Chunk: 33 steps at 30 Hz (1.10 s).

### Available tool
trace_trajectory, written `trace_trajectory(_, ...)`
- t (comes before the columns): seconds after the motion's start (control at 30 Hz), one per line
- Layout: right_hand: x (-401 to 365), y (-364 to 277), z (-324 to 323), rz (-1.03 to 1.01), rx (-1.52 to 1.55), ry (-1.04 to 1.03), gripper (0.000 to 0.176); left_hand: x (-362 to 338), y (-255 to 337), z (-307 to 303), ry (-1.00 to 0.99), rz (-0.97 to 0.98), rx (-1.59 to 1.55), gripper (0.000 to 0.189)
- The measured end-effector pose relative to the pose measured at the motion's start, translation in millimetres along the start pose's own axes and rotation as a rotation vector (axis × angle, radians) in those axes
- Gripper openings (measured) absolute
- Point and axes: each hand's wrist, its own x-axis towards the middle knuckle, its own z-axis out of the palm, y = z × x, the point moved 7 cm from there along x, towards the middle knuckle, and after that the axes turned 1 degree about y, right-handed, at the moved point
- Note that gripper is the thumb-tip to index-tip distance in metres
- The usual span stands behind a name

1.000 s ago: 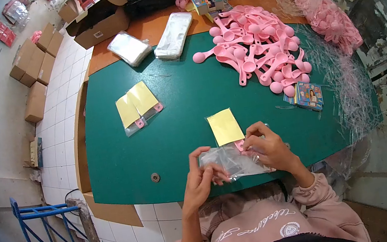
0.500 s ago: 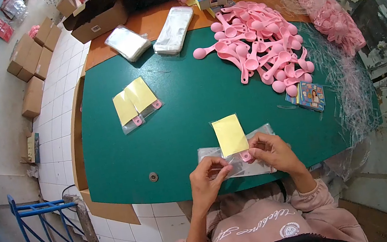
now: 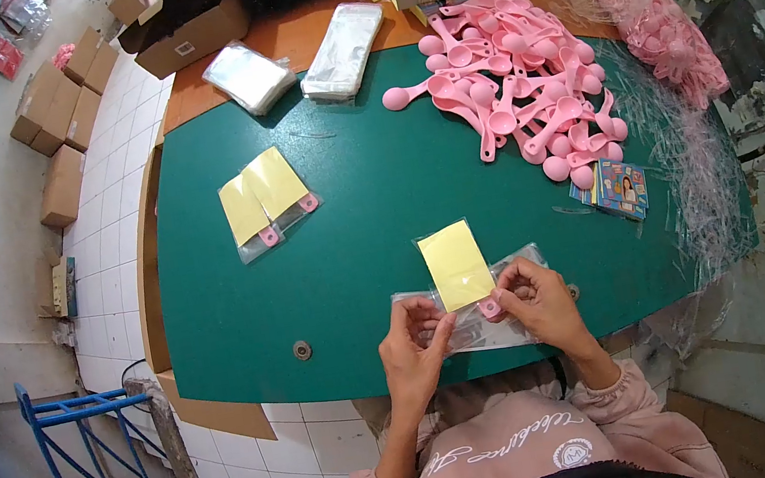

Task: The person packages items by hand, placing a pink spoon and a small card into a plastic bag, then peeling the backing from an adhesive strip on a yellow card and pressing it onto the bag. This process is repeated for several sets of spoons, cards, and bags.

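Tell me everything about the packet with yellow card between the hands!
The packet looks like thin, shiny clear plastic. Inside is a plain yellow card, with a pink handle end below. It tilts slightly, over the green tabletop and clear bags. Fingers of the right hand hold its lower right; those of the left hand are at its lower left.

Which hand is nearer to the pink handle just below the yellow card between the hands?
Right. The right hand has its fingertips at the pink handle's right side; the left hand is off to its left, with a gap between.
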Motion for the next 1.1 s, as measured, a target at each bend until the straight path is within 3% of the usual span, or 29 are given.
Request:
trace_trajectory(0.17, -2, 1, 2, -0.007, 0.028, 0.007, 0.01, 0, -7, -3, 0.001, 0.017, -0.002, 0.015)
trace_trajectory(0.3, -5, -6, 3, -0.065, 0.031, 0.075, 0.012, 0, -5, 0, -0.072, 0.043, 0.048, 0.032)
trace_trajectory(0.47, -11, -11, 10, -0.045, -0.081, -0.051, 0.035, -4, 0, 3, -0.067, 0.04, 0.0, 0.046)
trace_trajectory(0.53, -14, -10, 9, -0.038, -0.091, -0.074, 0.037, -3, -4, 2, -0.034, -0.019, -0.231, 0.045)
trace_trajectory(0.63, -16, -20, 14, -0.102, -0.14, -0.144, 0.038, 8, -17, 0, -0.142, -0.149, -0.224, 0.044)
trace_trajectory(0.7, -15, -35, 13, -0.176, -0.178, -0.185, 0.037, 18, -13, -10, -0.202, -0.077, -0.178, 0.044)
trace_trajectory(0.77, -3, -59, -8, -0.286, -0.44, -0.095, 0.033, 36, 17, -40, -0.084, 0.086, -0.064, 0.045)
trace_trajectory(0.83, 19, -78, -37, -0.474, -0.678, 0.121, 0.028, 56, 43, -81, 0.167, 0.141, -0.07, 0.043)
trace_trajectory(0.9, 42, -91, -64, -0.648, -1.0, 0.277, 0.029, 68, 64, -122, 0.578, 0.481, 0.295, 0.043)
trace_trajectory(0.93, 54, -98, -73, -0.704, -1.13, 0.323, 0.028, 68, 71, -118, 0.581, 0.487, 0.295, 0.043)
trace_trajectory(1.0, 76, -106, -88, -0.762, -1.261, 0.371, 0.028, 58, 97, -83, 0.556, 0.66, 0.75, 0.039)
trace_trajectory(1.07, 96, -98, -85, -0.845, -1.401, 0.211, 0.026, 58, 85, -11, -0.017, 0.643, 0.683, 0.037)
trace_trajectory(1.1, 98, -97, -84, -0.853, -1.403, 0.207, 0.026, 49, 79, 21, -0.123, 0.679, 0.701, 0.033)
